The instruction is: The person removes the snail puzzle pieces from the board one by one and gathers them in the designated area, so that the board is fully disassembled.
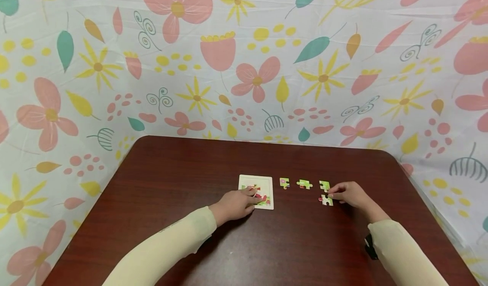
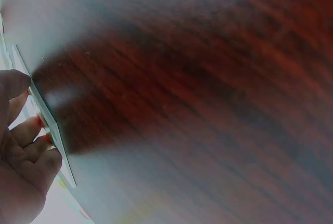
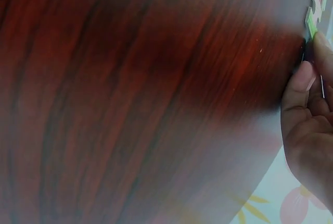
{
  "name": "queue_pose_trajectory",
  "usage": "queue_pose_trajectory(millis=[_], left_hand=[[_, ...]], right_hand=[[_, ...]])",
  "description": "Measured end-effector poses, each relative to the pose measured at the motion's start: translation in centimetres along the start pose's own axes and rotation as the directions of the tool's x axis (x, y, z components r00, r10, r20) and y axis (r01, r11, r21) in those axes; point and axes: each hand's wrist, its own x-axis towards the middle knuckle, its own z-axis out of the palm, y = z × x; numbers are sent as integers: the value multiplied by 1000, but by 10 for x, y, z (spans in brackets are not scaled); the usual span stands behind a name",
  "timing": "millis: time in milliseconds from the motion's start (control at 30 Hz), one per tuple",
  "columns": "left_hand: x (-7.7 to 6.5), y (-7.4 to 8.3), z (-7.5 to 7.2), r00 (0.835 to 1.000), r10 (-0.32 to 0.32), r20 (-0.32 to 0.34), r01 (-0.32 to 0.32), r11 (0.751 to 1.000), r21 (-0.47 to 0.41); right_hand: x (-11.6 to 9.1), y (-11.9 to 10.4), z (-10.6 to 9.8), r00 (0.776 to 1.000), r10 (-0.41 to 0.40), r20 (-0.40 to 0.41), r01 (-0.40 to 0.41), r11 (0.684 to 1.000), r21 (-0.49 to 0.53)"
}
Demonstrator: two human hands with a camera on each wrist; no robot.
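A flower-printed cloth (image 1: 244, 87) spreads widest, hanging beyond the 12 o'clock edge of a dark reddish-brown table (image 1: 183, 163) and along its 9 and 3 o'clock sides. Two cream sleeves come in next, the left sleeve (image 1: 171, 243) from 7 o'clock and the right sleeve (image 1: 406, 248) from 5. The left hand (image 1: 233, 204) lies over the 8 o'clock side of the puzzle board (image 1: 267, 182), its fingers relaxed and reaching across the picture, resting there without a grip. The right hand (image 1: 352, 194) sits at 3 o'clock from a pair of loose pieces, index finger and thumb brought close together at their edge; the index fingertip seems to touch a green piece, but I cannot tell whether anything is pinched. The board itself lies flat near the table's middle, pale-framed, with a red figure on green partly hidden by the fingers. Smallest are four loose pieces toward the board's 3 o'clock: a pink-spotted piece (image 1: 284, 182) nearest, a green-and-yellow piece (image 1: 304, 184) beyond it, then the pair, an upper green piece (image 1: 324, 185) and, at its 6 o'clock, a red-knobbed piece (image 1: 326, 200).
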Motion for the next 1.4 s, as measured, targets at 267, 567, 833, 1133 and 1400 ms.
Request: queue_pose_trajectory(millis=[267,567,833,1133,1400], left_hand=[[0,1,-2,1000,-5,11,5,1000,-7],[-1,2,-2,1000,-1,-2,1,1000,1],[-1,1,0,1000,1,-19,-1,1000,-5],[0,2,2,999,16,-33,-16,1000,18],[-2,1,1,997,59,-58,-56,997,59]], right_hand=[[0,1,1,1000,-20,-15,20,999,-28],[-2,3,5,999,-25,-40,23,998,-55],[-4,3,5,998,-38,-53,35,998,-55],[-4,7,4,998,-42,-52,39,998,-55],[-5,4,3,997,-71,-36,70,997,-29]])
